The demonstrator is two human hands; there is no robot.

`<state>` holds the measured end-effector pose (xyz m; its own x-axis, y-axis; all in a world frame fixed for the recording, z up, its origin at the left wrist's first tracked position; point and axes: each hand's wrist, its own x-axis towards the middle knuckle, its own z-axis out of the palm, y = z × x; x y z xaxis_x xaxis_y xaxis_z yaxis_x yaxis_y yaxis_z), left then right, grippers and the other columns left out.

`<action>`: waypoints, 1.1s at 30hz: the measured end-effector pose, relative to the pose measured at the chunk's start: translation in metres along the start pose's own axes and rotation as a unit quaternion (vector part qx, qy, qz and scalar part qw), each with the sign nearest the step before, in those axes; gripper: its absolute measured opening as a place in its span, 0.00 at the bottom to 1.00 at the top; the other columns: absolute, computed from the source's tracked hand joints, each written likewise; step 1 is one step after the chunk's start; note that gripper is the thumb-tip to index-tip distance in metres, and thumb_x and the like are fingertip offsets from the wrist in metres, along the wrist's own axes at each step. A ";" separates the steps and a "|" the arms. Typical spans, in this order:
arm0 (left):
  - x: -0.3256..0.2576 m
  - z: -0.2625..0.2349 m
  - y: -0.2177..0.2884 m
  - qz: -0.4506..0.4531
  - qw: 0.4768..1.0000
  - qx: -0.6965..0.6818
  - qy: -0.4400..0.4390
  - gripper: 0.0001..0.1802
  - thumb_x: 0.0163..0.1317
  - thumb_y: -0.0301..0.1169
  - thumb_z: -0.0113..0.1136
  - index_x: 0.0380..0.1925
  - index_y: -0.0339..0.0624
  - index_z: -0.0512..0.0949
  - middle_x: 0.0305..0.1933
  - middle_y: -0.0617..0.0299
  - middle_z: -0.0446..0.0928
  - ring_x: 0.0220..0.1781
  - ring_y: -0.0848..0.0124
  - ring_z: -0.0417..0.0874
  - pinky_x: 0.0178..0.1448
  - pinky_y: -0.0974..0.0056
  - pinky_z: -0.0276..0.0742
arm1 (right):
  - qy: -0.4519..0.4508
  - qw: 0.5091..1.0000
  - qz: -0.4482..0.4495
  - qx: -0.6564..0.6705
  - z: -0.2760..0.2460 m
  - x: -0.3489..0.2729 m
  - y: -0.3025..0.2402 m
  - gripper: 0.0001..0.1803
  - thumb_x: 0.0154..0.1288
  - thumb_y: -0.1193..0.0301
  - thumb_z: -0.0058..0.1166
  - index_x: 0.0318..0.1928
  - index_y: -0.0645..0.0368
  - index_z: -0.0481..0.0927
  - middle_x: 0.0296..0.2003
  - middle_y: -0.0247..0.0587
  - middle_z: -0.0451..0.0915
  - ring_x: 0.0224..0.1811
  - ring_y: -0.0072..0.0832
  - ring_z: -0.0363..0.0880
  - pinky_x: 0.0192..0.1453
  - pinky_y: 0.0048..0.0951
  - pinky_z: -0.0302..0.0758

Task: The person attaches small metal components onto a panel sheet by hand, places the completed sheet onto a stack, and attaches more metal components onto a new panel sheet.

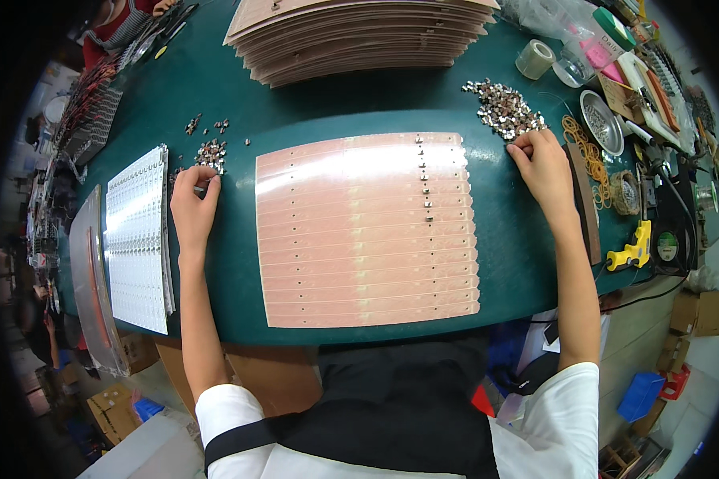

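Observation:
Flat on the green table before me lies a pinkish panel [359, 231], divided into long strips with small holes near both ends. Several small metal pieces [426, 191] sit in a column along its upper right part. My right hand [544, 169] pinches with thumb and forefinger at the lower edge of a large heap of shiny metal pieces [503, 110]. To the panel's left, my left hand [195, 198] has its fingers curled together just below a smaller heap of metal pieces [211, 154]. Whatever either hand pinches is too small or hidden to make out.
A tall stack of similar panels [359, 40] stands at the far side. White strip sheets [138, 239] lie at left. Along the right are a tape roll [535, 60], a metal bowl [601, 121], rubber bands [587, 160] and a yellow glue gun [632, 247].

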<state>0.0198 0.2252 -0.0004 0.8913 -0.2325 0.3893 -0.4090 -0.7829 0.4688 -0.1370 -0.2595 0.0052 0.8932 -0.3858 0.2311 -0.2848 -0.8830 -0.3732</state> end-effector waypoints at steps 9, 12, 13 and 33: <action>0.000 -0.002 0.013 -0.056 0.995 -0.080 0.027 0.06 0.67 0.28 0.59 0.40 0.39 0.78 0.36 0.61 0.83 0.37 0.74 0.82 0.48 0.68 0.78 | -0.011 0.994 -0.044 0.097 -0.017 -0.034 -0.020 0.07 0.61 0.78 0.59 0.39 0.62 0.76 0.31 0.41 0.78 0.31 0.32 0.79 0.38 0.30 0.76; -0.003 -0.001 0.017 -0.037 0.994 -0.104 0.011 0.07 0.67 0.28 0.58 0.42 0.39 0.79 0.38 0.61 0.83 0.40 0.73 0.84 0.49 0.68 0.78 | -0.019 0.973 -0.041 0.227 -0.016 -0.050 -0.039 0.11 0.61 0.80 0.58 0.45 0.61 0.79 0.32 0.39 0.80 0.30 0.27 0.79 0.36 0.26 0.75; -0.004 0.000 0.020 -0.040 0.994 -0.105 0.010 0.07 0.67 0.28 0.58 0.42 0.39 0.79 0.38 0.61 0.83 0.40 0.73 0.84 0.49 0.68 0.78 | -0.009 0.979 -0.063 0.195 -0.018 -0.048 -0.038 0.11 0.62 0.80 0.58 0.45 0.61 0.80 0.32 0.39 0.80 0.30 0.27 0.79 0.36 0.26 0.75; -0.014 0.007 0.014 -0.064 0.980 -0.187 0.036 0.09 0.68 0.29 0.59 0.45 0.42 0.83 0.41 0.61 0.84 0.43 0.74 0.84 0.50 0.69 0.78 | -0.132 0.949 -0.071 0.277 -0.008 -0.089 -0.099 0.04 0.61 0.77 0.62 0.37 0.63 0.83 0.32 0.34 0.79 0.30 0.20 0.75 0.34 0.21 0.70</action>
<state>0.0031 0.2132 -0.0048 0.9291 -0.0937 0.3577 -0.3501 -0.5339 0.7697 -0.1912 -0.1400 0.0285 0.9859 -0.1282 0.1074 0.0055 -0.6172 -0.7868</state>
